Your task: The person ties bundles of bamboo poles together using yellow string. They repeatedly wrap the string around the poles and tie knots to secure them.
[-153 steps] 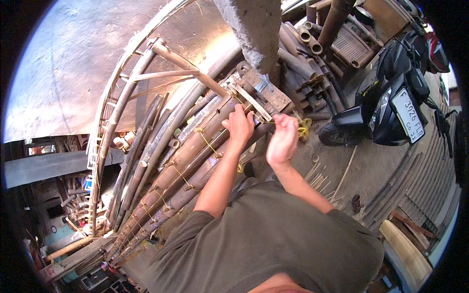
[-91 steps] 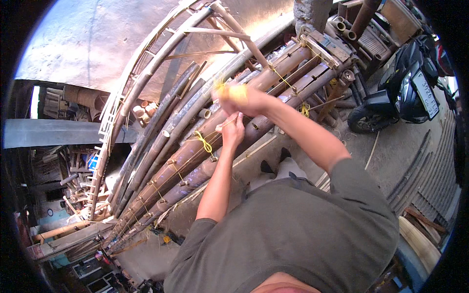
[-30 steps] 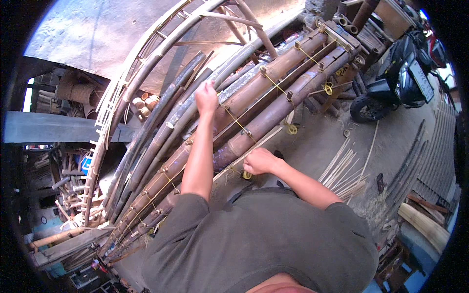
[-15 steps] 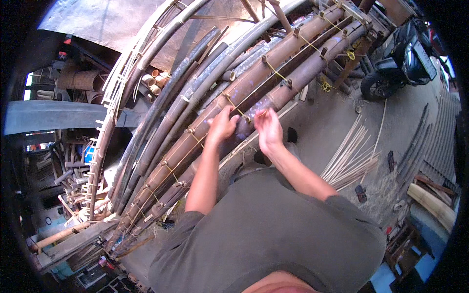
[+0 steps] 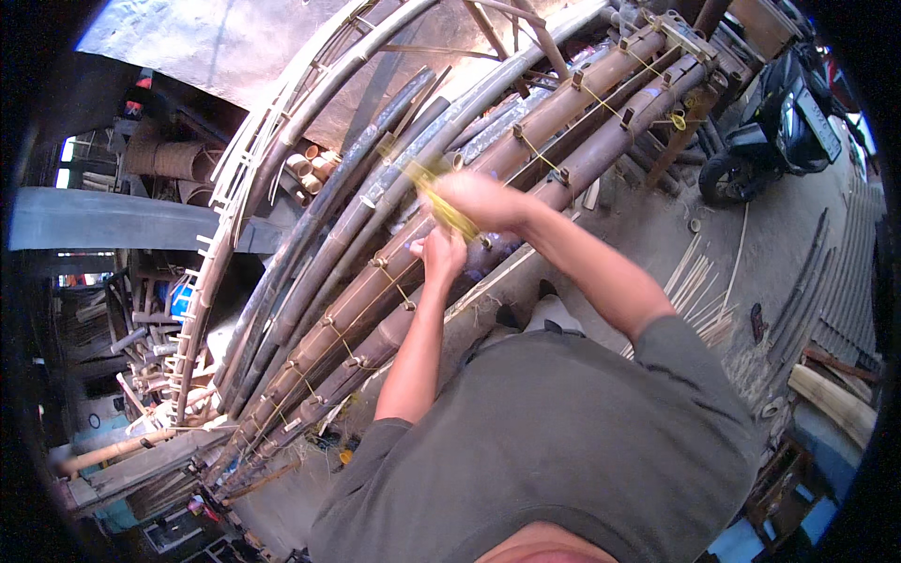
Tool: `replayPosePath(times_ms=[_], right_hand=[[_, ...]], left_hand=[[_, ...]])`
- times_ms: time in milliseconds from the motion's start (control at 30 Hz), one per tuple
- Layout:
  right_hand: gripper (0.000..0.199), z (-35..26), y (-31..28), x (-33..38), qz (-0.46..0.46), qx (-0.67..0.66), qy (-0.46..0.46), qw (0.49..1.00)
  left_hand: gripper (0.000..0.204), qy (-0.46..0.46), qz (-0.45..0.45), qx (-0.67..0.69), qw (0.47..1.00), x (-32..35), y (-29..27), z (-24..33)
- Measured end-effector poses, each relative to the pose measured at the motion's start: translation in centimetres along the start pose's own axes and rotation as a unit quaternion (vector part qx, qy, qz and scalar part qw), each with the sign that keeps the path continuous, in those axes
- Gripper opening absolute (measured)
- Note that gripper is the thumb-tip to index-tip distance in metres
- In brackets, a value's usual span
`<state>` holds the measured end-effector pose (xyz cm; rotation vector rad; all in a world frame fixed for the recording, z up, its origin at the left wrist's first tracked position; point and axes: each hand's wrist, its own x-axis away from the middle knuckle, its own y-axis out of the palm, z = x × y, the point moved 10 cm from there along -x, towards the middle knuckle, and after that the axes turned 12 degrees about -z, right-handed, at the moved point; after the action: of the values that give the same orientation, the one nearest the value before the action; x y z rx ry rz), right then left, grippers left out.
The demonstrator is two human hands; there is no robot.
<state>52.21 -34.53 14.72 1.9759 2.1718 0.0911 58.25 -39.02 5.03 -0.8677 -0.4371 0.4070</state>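
Note:
Two thick brown bamboo poles, a farther pole [image 5: 535,125] and a nearer pole [image 5: 591,161], lie side by side and slant across in front of me. Short pegs stand along both, with thin yellow cord [image 5: 539,153] strung between them. My right hand [image 5: 481,201], smeared by motion, is closed on a loose bundle of yellow cord [image 5: 452,218] over the poles. Just below it, my left hand [image 5: 443,253] is closed with its thumb toward the farther pole. What its fingers grip is hidden.
Beyond the poles lie more long bamboo poles [image 5: 375,169] and a curved bamboo frame [image 5: 211,253] with short rungs. Thin bamboo strips [image 5: 690,296] lie on the floor at right. A motorbike [image 5: 784,131] stands at the far right.
My right hand has swung left across to my left hand, and a yellow cord bundle now shows in it. My left hand has moved slightly nearer and has closed.

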Motion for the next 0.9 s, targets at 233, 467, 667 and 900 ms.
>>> replayPosePath(times_ms=[233,467,667,900], right_hand=[[0.041,11.3,6.2,8.8,0.004,0.353,0.102,0.930],[0.026,13.1,8.2,8.5,0.005,0.537,0.169,0.826],[0.031,12.9,16.1,5.6,0.009,0.361,0.133,0.923],[0.020,18.9,15.2,4.4,0.478,-0.426,-0.134,0.756]], left_hand=[[0.025,0.109,-0.004,0.280,0.954,-3.1,-0.5,0.2],[0.035,0.073,0.158,-0.017,0.985,-12.3,-4.2,-3.6],[0.036,0.114,0.075,0.007,0.991,-8.2,-8.1,-3.3],[0.027,0.035,-0.265,0.025,0.963,7.0,-6.0,-12.5]])
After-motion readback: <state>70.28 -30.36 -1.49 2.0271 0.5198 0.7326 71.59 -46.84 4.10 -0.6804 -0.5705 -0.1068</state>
